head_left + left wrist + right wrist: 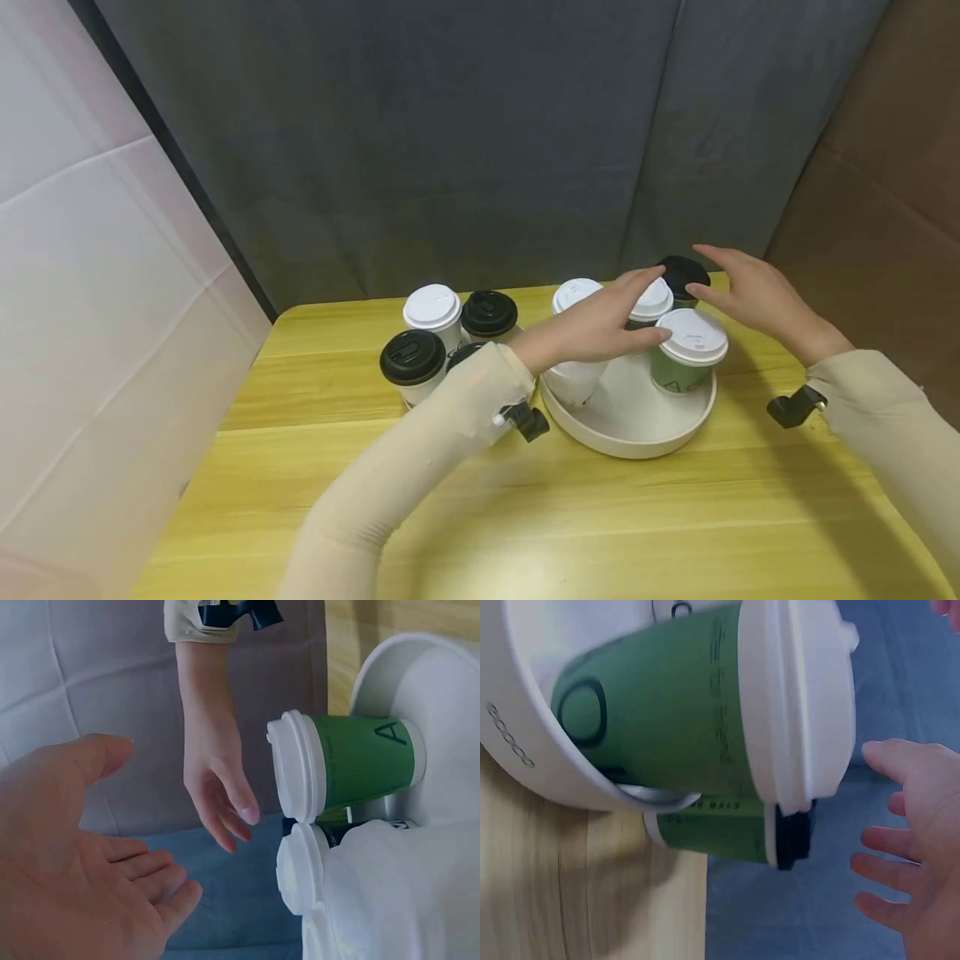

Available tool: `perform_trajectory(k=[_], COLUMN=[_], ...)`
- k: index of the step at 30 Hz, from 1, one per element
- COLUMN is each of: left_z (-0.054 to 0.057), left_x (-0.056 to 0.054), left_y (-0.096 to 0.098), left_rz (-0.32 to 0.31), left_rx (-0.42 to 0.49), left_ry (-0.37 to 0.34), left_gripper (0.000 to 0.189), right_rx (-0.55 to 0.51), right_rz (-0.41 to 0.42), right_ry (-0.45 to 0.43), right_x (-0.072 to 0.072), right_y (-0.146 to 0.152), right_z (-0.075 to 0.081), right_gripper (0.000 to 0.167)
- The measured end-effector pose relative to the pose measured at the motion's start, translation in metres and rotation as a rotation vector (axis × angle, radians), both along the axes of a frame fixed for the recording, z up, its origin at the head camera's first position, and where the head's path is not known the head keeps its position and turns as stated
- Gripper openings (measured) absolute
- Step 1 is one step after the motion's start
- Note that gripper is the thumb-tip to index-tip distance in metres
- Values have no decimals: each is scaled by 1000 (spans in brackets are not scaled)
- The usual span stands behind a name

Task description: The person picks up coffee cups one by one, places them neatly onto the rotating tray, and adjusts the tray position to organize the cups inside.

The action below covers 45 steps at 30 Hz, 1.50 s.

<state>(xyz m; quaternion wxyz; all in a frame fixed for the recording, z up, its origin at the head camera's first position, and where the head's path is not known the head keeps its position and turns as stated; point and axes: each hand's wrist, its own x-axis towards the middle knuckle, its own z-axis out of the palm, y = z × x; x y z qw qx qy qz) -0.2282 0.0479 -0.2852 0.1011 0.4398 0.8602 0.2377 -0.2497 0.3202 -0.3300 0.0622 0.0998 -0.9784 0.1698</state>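
Observation:
Both hands hover above a round white tray (637, 448) with lidded paper cups in it. My left hand (600, 325) is over the tray's left and middle, palm turned inward, fingers extended, holding nothing. My right hand (765, 300) is held up to the right, fingers spread and nothing gripped. Between them is a green cup (678, 375) with a white lid, leaning slightly in the right wrist view. Beyond it stand a white-lidded cup (651, 302) and, outside the tray, a green cup with a black lid (720, 832). My left arm partly hides more white cups.
Left of the tray, several lidded cups stand close together, including a white-lidded one (432, 308) and black-lidded ones (412, 358). They sit on a yellow wooden table (315, 467). A grey cloth (420, 150) hangs behind, with a brown panel (892, 183) on the right.

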Motion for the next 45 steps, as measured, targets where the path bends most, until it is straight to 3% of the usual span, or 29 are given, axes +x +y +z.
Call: perform_trajectory(k=[5, 11, 18, 23, 34, 45], left_z=[6, 6, 2, 0, -4, -5], left_x=[-14, -23, -33, -38, -38, -35], left_y=[14, 24, 26, 24, 17, 18], left_rz=[51, 83, 132, 179, 182, 166], left_rx=[-43, -51, -71, -114, -112, -129], left_ry=[-38, -31, -10, -37, -25, -23], left_gripper=[79, 77, 77, 77, 78, 78], right_rx=[11, -1, -18, -18, -62, -113], right_rz=[8, -3, 21, 38, 80, 80], right_ry=[-98, -169, -157, -159, -169, -137], right_x=[-20, -29, -35, -37, -41, -39], right_y=[3, 6, 4, 3, 3, 3], right_z=[-5, -14, -17, -19, -27, -31], right_gripper=[77, 82, 79, 79, 83, 75])
